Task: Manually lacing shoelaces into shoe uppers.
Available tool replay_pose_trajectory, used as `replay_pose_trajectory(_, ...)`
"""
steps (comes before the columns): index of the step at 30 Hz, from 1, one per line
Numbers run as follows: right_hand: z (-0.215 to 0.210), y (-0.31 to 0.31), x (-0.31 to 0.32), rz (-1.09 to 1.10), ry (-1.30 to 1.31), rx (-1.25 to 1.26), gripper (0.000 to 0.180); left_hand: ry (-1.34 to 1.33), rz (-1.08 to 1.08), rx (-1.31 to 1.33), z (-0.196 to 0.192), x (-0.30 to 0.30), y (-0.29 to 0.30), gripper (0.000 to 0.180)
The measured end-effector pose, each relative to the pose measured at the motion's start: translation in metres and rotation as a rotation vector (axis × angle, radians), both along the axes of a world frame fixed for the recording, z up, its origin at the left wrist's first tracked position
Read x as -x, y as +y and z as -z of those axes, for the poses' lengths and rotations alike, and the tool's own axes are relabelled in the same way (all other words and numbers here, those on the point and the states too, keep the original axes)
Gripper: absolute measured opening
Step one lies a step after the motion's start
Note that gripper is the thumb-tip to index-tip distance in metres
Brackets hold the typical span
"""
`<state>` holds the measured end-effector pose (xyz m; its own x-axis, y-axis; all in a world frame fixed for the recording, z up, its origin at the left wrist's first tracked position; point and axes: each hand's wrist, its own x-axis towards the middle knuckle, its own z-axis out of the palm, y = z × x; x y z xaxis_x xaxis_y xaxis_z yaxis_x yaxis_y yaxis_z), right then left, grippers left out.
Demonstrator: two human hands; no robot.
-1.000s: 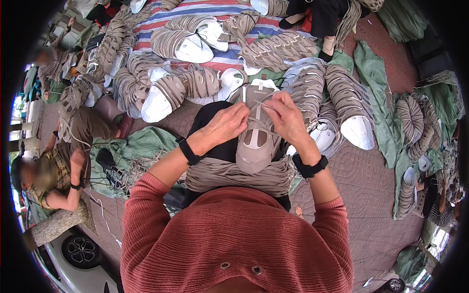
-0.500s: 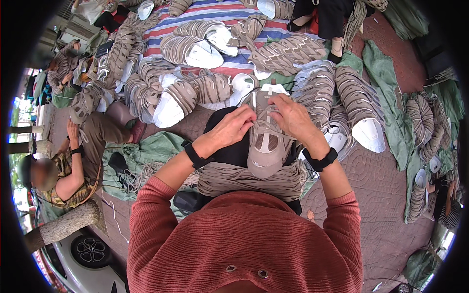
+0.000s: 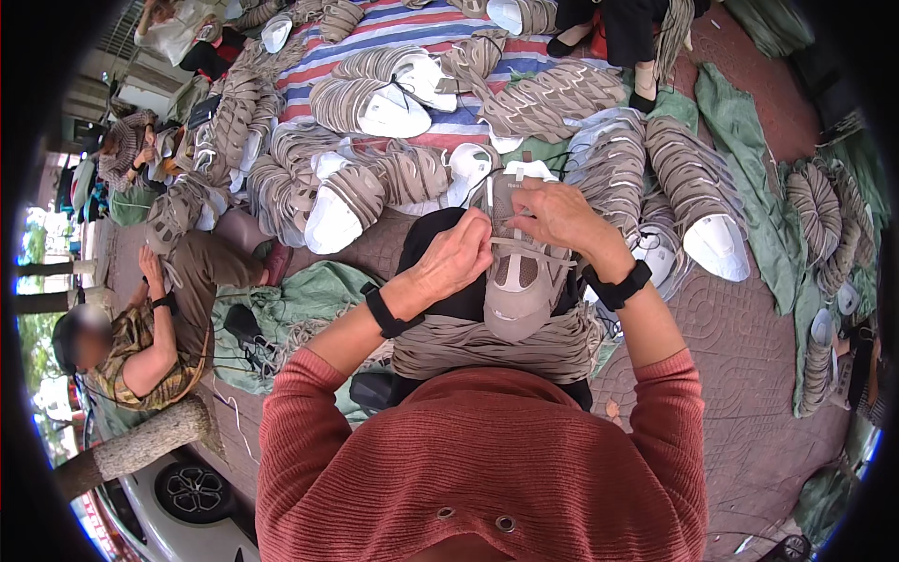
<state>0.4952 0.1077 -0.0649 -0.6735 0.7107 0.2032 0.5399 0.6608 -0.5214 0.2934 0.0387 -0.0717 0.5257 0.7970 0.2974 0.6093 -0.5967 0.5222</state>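
A taupe shoe upper (image 3: 517,307) with mesh panels at the toe rests on my lap, toe toward me. My left hand (image 3: 456,255) is closed in a pinch at the left side of its lacing; a flat taupe shoelace (image 3: 532,249) runs from those fingertips across the upper. On the other side my right hand (image 3: 565,217) bends over the top of the lacing, thumb and fingers drawn together. What the right fingertips grip is hidden. Beneath the upper, a thick bundle of taupe laces (image 3: 496,348) lies across my lap.
Stacks of nested taupe uppers (image 3: 688,178) with white toe linings lie ahead on a striped sheet (image 3: 393,21) and green sacking (image 3: 740,159). At the left a person (image 3: 140,347) sits working on an upper, near a tree trunk (image 3: 140,445) and a parked car (image 3: 192,510).
My left hand has risen slightly and closed tighter near the lacing. The lace over the upper now lies differently, as one clear strand across it. The whole view has shifted a little.
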Motion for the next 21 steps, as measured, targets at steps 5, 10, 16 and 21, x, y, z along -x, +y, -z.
replay_pose_trajectory(5,0.005,0.005,-0.001,-0.02,0.019,0.082,0.023,-0.224,-0.073,0.211,0.008,0.003,0.002,0.024)
replay_pose_trajectory(10,0.011,0.008,0.002,0.011,0.019,0.121,0.026,-0.145,-0.013,0.176,0.011,0.009,0.01,0.021)
replay_pose_trajectory(16,0.016,0.008,0.003,0.017,0.028,0.123,0.028,-0.084,-0.072,0.118,0.013,0.002,0.007,0.014)
replay_pose_trajectory(21,0.016,0.01,0.0,-0.002,0.034,0.155,0.028,0.104,-0.147,-0.011,0.011,-0.008,0.007,0.011)
